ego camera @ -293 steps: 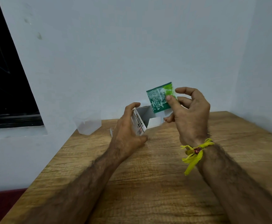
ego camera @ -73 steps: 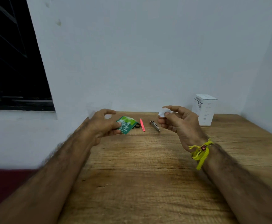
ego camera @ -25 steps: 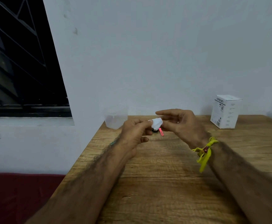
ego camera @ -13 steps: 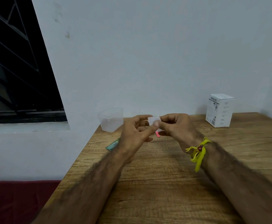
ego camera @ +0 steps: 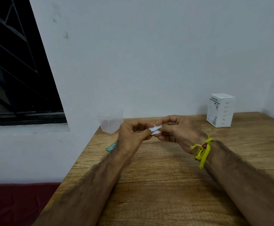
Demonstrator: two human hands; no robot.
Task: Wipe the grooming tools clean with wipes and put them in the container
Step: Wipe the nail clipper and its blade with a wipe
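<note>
Both my hands meet above the middle of the wooden table (ego camera: 165, 185) and pinch a small folded white wipe (ego camera: 155, 129) between them. My left hand (ego camera: 131, 137) pinches its left end with thumb and forefinger. My right hand (ego camera: 177, 132), with a yellow thread at the wrist, pinches its right end. A clear plastic container (ego camera: 111, 122) stands empty at the table's back left corner. The green wipe sachet (ego camera: 111, 147) lies flat near the left edge, partly behind my left wrist. The grooming tools are hidden behind my hands.
A white cardboard box (ego camera: 221, 110) stands upright at the back right, near the wall. A dark window (ego camera: 15, 70) is on the left, beyond the table edge. A dark red surface (ego camera: 19, 203) lies below the table's left side.
The green sachet went from my left hand to the table. Both hands came together on the white wipe and are pulling its folds apart. The pink tool is now hidden behind my fingers.
</note>
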